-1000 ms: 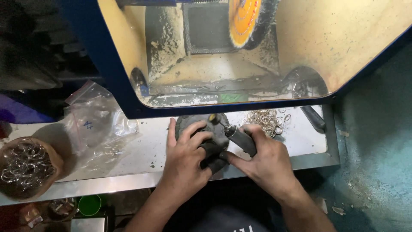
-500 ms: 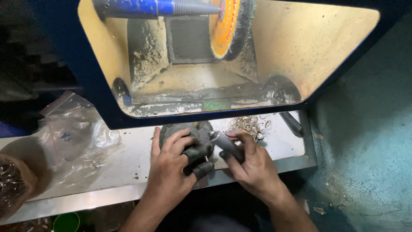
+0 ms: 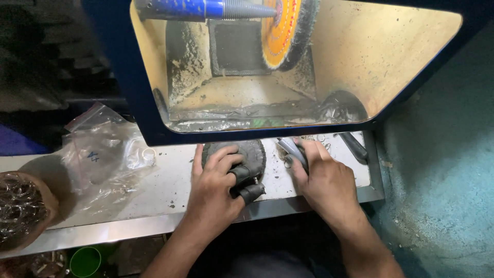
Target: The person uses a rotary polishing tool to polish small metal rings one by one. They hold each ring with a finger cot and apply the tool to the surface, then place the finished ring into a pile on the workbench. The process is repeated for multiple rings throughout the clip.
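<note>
So, going left to right across the bench:

Far left: brown bowl (image 3: pixel 23 206) full of shiny metal rings, half cut off by the frame edge.
Under the shelf: a green cup (image 3: pixel 85 261) peeks out below.
Next over: crumpled clear plastic bags (image 3: pixel 105 157) lying on the white bench top (image 3: pixel 164 185), well apart from both hands.
Left hand (image 3: pixel 216 188): resting palm down on a dark round pad (image 3: pixel 247 154), fingers curled over it; two fingertips wear black rubber finger covers (image 3: pixel 247 183). Hand is closed loosely on the pad, not lifting it.
Right hand (image 3: pixel 324 180): just beside the left, fingers wrapped tight around a small grey metal piece (image 3: pixel 292 150) that pokes out toward the machine.
Behind the right hand: a few loose rings (image 3: pixel 314 138) and a dark tool handle (image 3: pixel 355 145) near the bench's right edge.
Up top: blue-framed polishing box (image 3: pixel 123 92), with an orange-faced buffing wheel (image 3: pixel 285 33) on a blue spindle (image 3: pixel 206 9), dusty yellow inside.
</note>
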